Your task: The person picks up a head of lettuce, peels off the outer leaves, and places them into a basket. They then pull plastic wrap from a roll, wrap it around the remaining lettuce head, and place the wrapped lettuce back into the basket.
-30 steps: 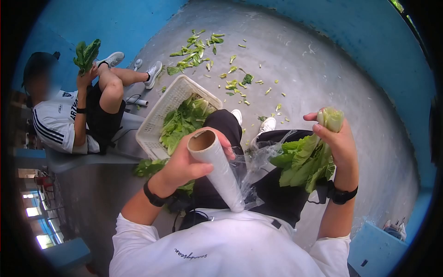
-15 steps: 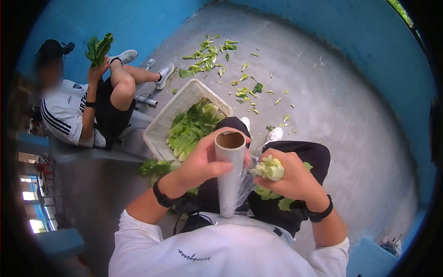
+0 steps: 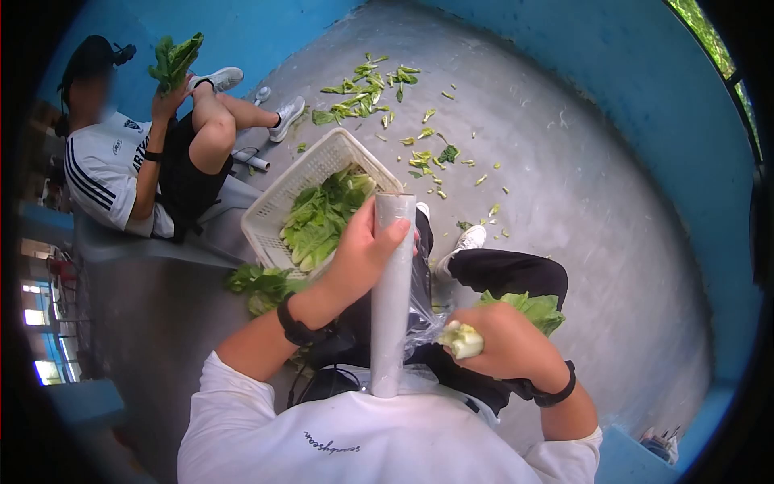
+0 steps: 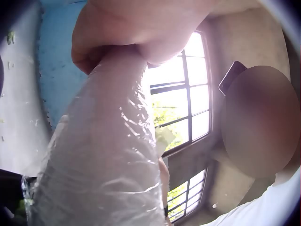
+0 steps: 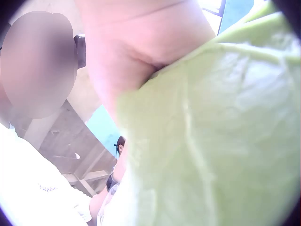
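My left hand [image 3: 355, 250] grips the upper part of a roll of cling film [image 3: 391, 315]. The roll stands nearly upright, with its lower end at my shirt. In the left wrist view, wrinkled film covers the roll [image 4: 103, 155] below the thumb. My right hand [image 3: 512, 339] holds a bunch of leafy greens [image 3: 532, 310] around its base, the pale cut end pointing left. A loose stretch of clear film [image 3: 423, 319] runs from the roll towards that cut end. Broad pale-green leaf [image 5: 211, 141] fills much of the right wrist view.
A white plastic basket [image 3: 266, 202] holding greens [image 3: 318, 222] stands ahead on the left. More greens [image 3: 262, 286] lie at its near side. Trimmed leaves [image 3: 359, 97] are strewn over the floor. At the left, a seated person [image 3: 121, 161] holds up another bunch [image 3: 173, 64].
My right hand has come in from the right towards the roll and turned, swinging the greens' cut end from upwards to leftwards. The roll has tipped more upright, and my left hand still grips it.
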The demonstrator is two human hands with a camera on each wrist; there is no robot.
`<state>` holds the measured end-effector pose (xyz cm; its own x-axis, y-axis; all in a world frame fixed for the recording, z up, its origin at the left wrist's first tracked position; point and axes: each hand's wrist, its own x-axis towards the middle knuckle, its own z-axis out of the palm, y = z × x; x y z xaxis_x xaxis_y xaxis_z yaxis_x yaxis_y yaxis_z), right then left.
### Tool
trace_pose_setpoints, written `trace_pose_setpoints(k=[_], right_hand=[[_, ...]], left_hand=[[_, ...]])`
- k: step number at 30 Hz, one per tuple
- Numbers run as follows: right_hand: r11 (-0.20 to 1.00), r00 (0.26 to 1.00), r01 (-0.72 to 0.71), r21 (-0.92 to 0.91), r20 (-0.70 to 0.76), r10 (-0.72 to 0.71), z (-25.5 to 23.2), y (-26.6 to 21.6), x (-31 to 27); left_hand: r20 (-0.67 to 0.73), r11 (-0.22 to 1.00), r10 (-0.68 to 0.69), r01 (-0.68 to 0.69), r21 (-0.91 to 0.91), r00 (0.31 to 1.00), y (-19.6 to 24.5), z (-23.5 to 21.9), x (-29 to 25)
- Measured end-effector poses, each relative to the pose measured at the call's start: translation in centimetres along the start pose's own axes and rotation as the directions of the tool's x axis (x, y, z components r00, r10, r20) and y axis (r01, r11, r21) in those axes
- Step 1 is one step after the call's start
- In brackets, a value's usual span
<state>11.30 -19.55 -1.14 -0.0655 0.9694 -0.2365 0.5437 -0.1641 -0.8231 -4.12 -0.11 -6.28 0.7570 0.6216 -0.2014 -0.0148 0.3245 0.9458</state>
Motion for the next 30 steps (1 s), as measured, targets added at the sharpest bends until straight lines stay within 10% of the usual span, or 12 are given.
trace_pose_setpoints(k=[7,14,22,30], right_hand=[[0.993,0.987,0.092,0.077,0.126,-0.101,0.2,1.4,-3.1],[0.91,0.883,-0.282,0.305,-0.289,0.37,-2.0,2.0,-5.4],[0.817,0.771,-0.24,0.524,-0.409,0.488,-4.1,4.9,-3.2],[0.971,0.96,0.013,0.237,-0.275,0.054,-2.6,1.5,0.3]], left_hand=[[-0.077,0.991,-0.026,0.016,-0.132,0.997,-0.3,-3.2,1.8],[-0.18,0.97,-0.004,-0.04,-0.238,0.984,-0.9,-4.5,2.2],[-0.166,0.972,0.202,-0.218,-0.089,0.965,2.0,-1.4,0.0],[-0.051,0.97,0.242,-0.241,0.023,0.969,4.0,0.7,-1.2]])
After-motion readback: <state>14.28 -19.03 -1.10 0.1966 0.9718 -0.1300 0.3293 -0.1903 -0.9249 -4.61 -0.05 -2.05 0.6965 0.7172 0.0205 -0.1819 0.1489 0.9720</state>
